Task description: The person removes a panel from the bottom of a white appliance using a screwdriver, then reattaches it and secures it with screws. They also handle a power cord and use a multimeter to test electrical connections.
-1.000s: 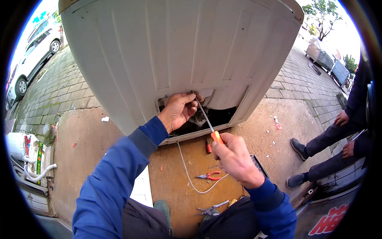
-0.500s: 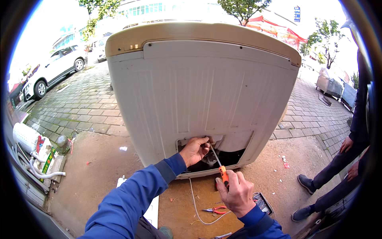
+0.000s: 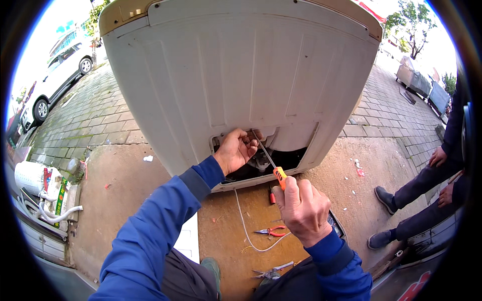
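Note:
In front of me stands a large white appliance cabinet [image 3: 241, 75], which looks like a washing machine, with a beige top rim. A dark rectangular opening [image 3: 291, 159] low in its panel shows parts inside. My right hand [image 3: 304, 208] is closed around the orange-and-black handle of a screwdriver [image 3: 279, 175], whose shaft slants up to the opening's top edge. At that edge my left hand [image 3: 236, 151] has its fingers curled together beside the screwdriver's tip. Whatever they pinch is hidden.
Below lie red-handled pliers [image 3: 271, 232], a second pair of pliers [image 3: 271, 273], a pale cable [image 3: 243, 218] and a tool case [image 3: 337, 226]. A person's legs [image 3: 427, 188] stand at right. Hoses [image 3: 55, 215] and a white perforated tub [image 3: 30, 175] are at left.
The view has tipped downward, so the cabinet and both hands sit higher and more ground shows. My hands keep their places at the opening, the right still gripping the screwdriver.

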The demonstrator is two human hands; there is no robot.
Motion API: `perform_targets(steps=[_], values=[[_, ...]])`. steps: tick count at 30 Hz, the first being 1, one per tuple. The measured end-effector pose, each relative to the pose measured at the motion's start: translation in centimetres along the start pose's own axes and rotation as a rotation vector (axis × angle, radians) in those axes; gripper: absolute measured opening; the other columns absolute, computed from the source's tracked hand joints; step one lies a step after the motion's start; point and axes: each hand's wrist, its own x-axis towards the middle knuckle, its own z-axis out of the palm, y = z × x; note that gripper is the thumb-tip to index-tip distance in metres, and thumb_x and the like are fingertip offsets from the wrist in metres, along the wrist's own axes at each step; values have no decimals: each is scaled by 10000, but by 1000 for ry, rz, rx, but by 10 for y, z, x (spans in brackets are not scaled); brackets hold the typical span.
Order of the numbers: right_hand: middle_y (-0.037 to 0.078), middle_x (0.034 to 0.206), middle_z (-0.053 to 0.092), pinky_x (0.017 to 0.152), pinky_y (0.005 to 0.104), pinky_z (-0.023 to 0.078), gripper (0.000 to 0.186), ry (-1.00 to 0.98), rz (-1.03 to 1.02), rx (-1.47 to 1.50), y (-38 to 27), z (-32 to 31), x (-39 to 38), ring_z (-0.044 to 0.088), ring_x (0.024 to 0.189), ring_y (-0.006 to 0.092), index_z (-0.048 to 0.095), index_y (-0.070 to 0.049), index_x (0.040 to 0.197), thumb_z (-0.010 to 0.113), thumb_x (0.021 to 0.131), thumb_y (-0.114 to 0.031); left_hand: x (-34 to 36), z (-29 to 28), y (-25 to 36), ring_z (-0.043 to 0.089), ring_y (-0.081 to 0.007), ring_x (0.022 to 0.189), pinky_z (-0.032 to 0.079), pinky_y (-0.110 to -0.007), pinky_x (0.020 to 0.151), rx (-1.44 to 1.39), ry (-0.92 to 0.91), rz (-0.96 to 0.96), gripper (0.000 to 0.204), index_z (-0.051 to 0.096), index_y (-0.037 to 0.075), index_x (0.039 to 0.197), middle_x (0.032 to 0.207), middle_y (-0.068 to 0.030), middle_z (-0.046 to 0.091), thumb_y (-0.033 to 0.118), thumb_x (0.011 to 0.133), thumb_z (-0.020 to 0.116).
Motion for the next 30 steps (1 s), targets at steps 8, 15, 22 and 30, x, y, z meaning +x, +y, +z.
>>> perform_targets(steps=[8,15,22,30], values=[[44,732,524,468,269,454,386,117,-64,-27,4,8,3,541,545,155,623,59,1086,729,863,-238,1,-6,3,580,-138,762,555,-253,636,27,-5,6,256,592,-45,1068,1000,-126,672,133,965,440],[105,892,575,525,301,495,374,250,-77,118,22,17,4,607,671,207,634,-3,1141,750,790,-54,3,1,0,561,-138,755,544,-236,634,88,19,16,287,587,-52,1108,1020,-125,662,178,989,462],[120,881,612,538,307,522,450,245,-130,136,28,17,6,620,660,208,603,31,1183,780,781,-67,3,-1,-1,553,-127,754,519,-226,616,85,29,44,257,599,-29,1085,998,-115,668,182,985,493],[152,920,596,514,296,507,380,82,-140,76,13,9,-2,602,642,211,635,3,1115,736,752,-49,7,-6,1,552,-116,746,511,-214,596,63,28,39,260,618,-44,1074,971,-114,663,183,972,542]])
